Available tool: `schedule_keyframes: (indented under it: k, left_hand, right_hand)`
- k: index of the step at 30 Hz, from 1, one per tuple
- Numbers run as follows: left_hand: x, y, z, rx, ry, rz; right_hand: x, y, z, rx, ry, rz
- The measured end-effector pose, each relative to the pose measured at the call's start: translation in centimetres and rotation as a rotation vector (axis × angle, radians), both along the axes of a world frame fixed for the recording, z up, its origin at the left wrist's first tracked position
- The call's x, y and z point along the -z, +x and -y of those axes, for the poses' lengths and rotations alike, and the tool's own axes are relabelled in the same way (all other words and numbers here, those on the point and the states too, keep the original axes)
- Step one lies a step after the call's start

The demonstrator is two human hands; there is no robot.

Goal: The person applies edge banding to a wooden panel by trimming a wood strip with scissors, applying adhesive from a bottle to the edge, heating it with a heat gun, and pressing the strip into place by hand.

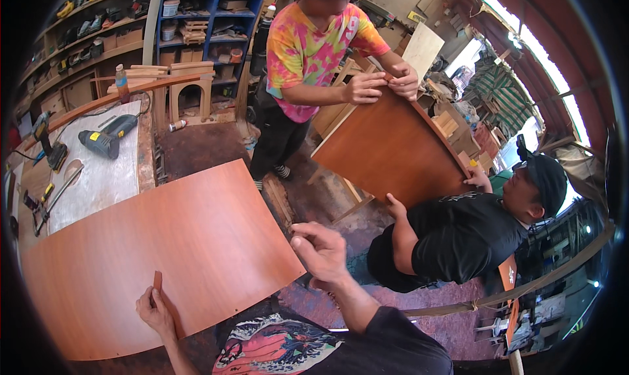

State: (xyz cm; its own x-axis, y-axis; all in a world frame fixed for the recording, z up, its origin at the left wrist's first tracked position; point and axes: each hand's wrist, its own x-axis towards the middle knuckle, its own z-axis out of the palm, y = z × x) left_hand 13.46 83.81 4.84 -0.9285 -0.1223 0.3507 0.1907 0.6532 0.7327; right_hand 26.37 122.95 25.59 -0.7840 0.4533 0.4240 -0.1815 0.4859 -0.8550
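Note:
A reddish wood-veneer panel (pixel 196 224) lies across the bench in front of me. My left hand (pixel 154 309) grips a short, narrow brown wood strip (pixel 157 280) against the panel's near half. Just beside the panel's right corner, my right hand (pixel 320 257) is raised with fingers curled toward the thumb; anything between the fingertips is too small to make out.
Power drills (pixel 105 136) and clamps lie on the bench's far part. Two co-workers (pixel 301 67) (pixel 439 237) hold a second veneer panel (pixel 386 146) at the right. Behind are shelves (pixel 196 11), wood pieces and a bottle (pixel 122 83).

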Motion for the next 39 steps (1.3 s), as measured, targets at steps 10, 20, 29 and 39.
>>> schedule_keyframes:
  k: [10,20,29,39]
  left_hand:
    - [-0.2,0.1,-0.3,-0.031,0.026,-0.055]
    - [-0.7,0.1,-0.6,0.010,-0.028,-0.032]
    - [-0.7,0.1,-0.1,-0.045,-0.032,-0.046]
    - [0.9,0.0,-0.2,-0.052,-0.032,-0.070]
  right_hand:
    - [-19.7,-1.1,10.4,-0.603,-0.067,-0.429]
    - [-20.5,-1.4,9.5,-0.580,-0.059,-0.393]
    - [-17.3,-4.2,5.7,-0.586,0.104,-0.480]
    - [-12.9,-6.9,-14.5,0.290,0.766,-0.240]
